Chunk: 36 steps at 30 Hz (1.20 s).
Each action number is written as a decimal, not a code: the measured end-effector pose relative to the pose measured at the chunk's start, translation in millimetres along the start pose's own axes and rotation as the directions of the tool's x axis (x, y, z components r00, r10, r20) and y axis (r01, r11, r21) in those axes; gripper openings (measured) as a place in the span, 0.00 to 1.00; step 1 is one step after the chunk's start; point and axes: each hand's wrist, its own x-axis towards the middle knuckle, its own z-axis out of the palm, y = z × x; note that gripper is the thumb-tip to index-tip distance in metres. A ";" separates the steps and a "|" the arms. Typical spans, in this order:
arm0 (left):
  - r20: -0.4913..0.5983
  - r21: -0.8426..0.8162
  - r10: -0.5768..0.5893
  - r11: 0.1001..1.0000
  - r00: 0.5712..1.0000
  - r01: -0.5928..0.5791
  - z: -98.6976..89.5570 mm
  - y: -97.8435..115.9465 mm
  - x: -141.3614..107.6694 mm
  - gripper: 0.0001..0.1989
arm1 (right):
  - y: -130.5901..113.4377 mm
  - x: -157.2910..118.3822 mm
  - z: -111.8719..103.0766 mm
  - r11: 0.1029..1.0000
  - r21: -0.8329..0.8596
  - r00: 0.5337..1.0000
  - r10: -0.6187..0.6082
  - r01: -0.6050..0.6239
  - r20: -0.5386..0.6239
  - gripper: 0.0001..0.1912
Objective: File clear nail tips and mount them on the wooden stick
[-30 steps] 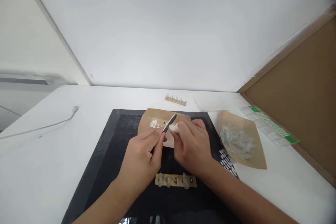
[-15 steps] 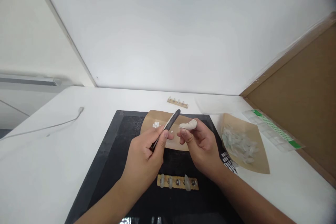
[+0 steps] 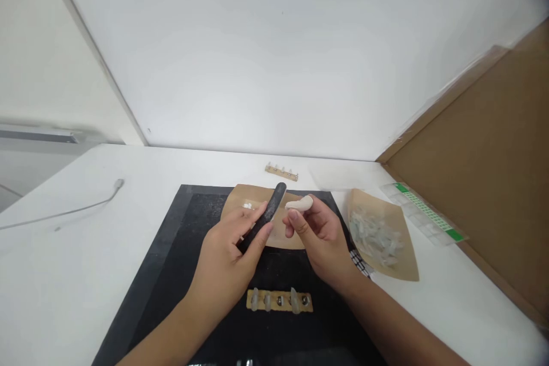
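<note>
A dark, flat, round-ended stick is gripped in my left hand and tilts up to the right. Close by on the right, my right hand has thumb and index finger pinched together; a pale cover wraps that index finger. Whatever is in the pinch is too small to make out. Behind both hands lies brown paper with small white pieces on it. Nearer me, a wooden strip with metal studs and several translucent nail-shaped pieces rests on the black mat.
At the back stands a second small strip. To the right are brown paper holding a pile of translucent pieces, and a clear case with green labels. A cable lies on the left; a brown board edges the right.
The dark stick has turned so more of its flat face shows. Both hands remain close together, and the whole view has shifted slightly.
</note>
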 end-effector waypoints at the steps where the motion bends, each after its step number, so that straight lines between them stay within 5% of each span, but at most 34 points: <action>1: -0.012 -0.002 0.003 1.000 1.000 -0.003 -0.1 -0.6 -0.1 0.17 | -0.3 -0.5 -0.7 0.997 -0.068 0.999 -0.030 0.031 0.011 0.09; 6: -0.074 -0.018 0.066 0.998 0.995 -0.068 -0.6 0.2 1.2 0.15 | 1.3 -2.4 -3.2 0.799 -0.526 0.953 -0.289 0.291 0.089 0.03; 9: -0.063 -0.019 0.086 0.996 0.994 -0.087 -0.8 1.1 1.8 0.16 | 2.6 -2.8 -2.7 0.578 -0.695 0.860 -0.497 0.428 0.116 0.02; 12: -0.019 -0.061 0.071 0.996 0.997 -0.072 -2.0 1.6 0.7 0.17 | 3.1 -3.7 -2.6 0.459 -0.721 0.781 -0.598 0.520 0.182 0.06; 22: 0.043 -0.246 -0.115 0.962 0.992 0.122 0.8 3.4 -2.4 0.16 | 1.6 -7.6 -14.7 0.386 -0.705 0.779 -0.492 0.595 0.389 0.15; 30: 0.037 -0.265 -0.111 0.957 0.993 0.117 1.6 6.4 -3.2 0.16 | -6.3 -5.3 -11.7 0.425 -0.724 0.762 -0.612 0.543 0.212 0.11; 36: 0.030 -0.235 -0.068 0.969 0.997 0.074 3.0 -1.4 -5.8 0.17 | 2.4 -6.3 -10.5 0.359 -0.730 0.757 -0.568 0.581 0.324 0.10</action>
